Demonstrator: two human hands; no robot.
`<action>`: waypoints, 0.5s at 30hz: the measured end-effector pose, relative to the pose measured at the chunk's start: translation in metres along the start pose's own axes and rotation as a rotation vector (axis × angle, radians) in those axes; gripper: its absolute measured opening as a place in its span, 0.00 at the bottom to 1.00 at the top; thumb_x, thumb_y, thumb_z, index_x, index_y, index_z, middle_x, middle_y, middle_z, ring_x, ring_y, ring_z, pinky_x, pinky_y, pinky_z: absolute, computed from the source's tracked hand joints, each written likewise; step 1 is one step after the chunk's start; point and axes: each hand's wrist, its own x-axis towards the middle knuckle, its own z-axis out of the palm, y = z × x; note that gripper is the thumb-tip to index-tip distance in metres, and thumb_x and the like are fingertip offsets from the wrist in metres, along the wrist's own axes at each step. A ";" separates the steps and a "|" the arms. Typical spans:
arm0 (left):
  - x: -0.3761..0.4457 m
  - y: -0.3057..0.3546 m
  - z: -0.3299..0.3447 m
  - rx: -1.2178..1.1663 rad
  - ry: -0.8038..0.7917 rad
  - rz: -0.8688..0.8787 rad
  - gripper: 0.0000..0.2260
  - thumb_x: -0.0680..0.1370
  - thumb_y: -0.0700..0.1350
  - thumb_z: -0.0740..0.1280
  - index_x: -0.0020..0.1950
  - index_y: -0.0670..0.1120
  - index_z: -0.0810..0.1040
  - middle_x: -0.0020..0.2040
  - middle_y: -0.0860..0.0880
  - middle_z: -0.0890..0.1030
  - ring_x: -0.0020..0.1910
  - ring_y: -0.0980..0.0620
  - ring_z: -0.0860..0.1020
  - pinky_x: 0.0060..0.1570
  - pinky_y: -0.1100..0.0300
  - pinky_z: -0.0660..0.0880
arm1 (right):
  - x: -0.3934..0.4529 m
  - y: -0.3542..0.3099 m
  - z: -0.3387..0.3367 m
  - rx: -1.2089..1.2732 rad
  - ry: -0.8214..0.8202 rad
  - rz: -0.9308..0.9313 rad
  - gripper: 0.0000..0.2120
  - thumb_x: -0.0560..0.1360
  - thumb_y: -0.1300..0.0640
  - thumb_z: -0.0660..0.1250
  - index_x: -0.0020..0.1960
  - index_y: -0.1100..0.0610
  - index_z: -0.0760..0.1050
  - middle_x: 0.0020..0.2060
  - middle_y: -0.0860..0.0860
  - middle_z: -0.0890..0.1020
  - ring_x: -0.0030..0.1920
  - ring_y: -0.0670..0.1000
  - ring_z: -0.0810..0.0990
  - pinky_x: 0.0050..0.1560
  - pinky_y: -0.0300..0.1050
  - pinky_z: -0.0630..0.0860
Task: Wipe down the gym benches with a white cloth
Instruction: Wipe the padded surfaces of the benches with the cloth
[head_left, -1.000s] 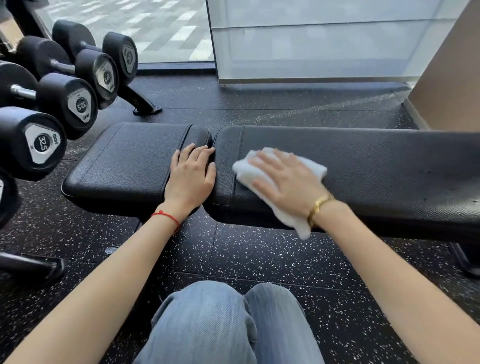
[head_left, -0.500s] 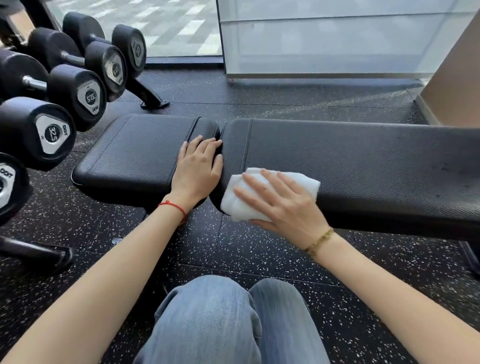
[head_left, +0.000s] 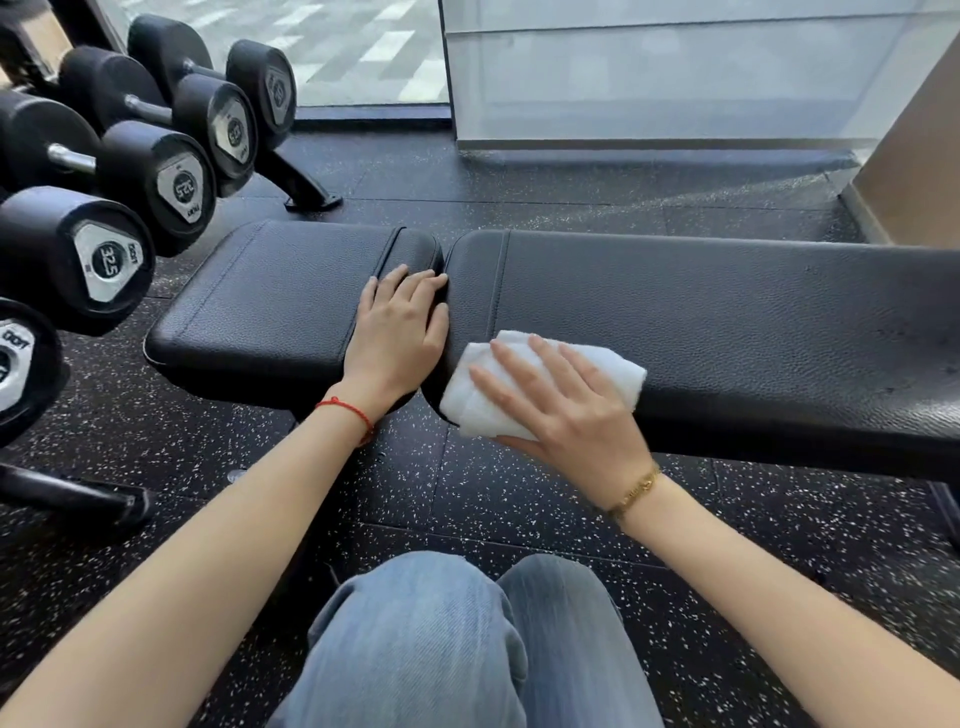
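Note:
A black padded gym bench lies across the view in two cushions: a short seat pad (head_left: 270, 301) on the left and a long back pad (head_left: 727, 317) on the right. My left hand (head_left: 397, 332) rests flat on the seat pad's right end, fingers at the gap between the cushions. My right hand (head_left: 566, 410) presses a folded white cloth (head_left: 475, 400) against the long pad's near left corner, with the cloth wrapped over the front edge. Part of the cloth is hidden under my palm.
A rack of black dumbbells (head_left: 109, 249) stands close on the left, its foot (head_left: 306, 192) on the speckled rubber floor (head_left: 467, 499). A glass partition (head_left: 649, 78) and a tan wall (head_left: 919, 171) lie behind the bench. My knees in jeans (head_left: 457, 639) are below.
My right hand slid the cloth from the top of the long pad toward me, down onto its near left corner and front edge. My left hand stayed on the seat pad.

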 end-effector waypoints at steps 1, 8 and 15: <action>0.000 -0.001 0.000 0.002 -0.001 0.003 0.18 0.82 0.49 0.57 0.72 0.49 0.70 0.73 0.51 0.71 0.76 0.47 0.61 0.77 0.46 0.52 | -0.010 0.011 0.000 0.004 0.000 0.007 0.29 0.80 0.35 0.55 0.75 0.50 0.66 0.72 0.53 0.72 0.68 0.59 0.74 0.66 0.57 0.72; 0.001 0.002 0.004 0.002 -0.006 -0.017 0.19 0.82 0.49 0.57 0.72 0.48 0.70 0.73 0.50 0.71 0.76 0.47 0.61 0.77 0.44 0.51 | 0.003 0.079 -0.004 0.283 -0.217 0.339 0.31 0.80 0.34 0.47 0.77 0.50 0.61 0.76 0.52 0.66 0.75 0.58 0.63 0.75 0.55 0.58; 0.001 0.001 0.001 0.014 -0.003 -0.009 0.18 0.82 0.49 0.57 0.71 0.49 0.70 0.72 0.51 0.71 0.76 0.48 0.61 0.76 0.45 0.52 | 0.060 0.037 -0.007 0.413 -0.290 0.243 0.28 0.82 0.39 0.48 0.79 0.47 0.55 0.78 0.48 0.58 0.78 0.55 0.55 0.78 0.55 0.49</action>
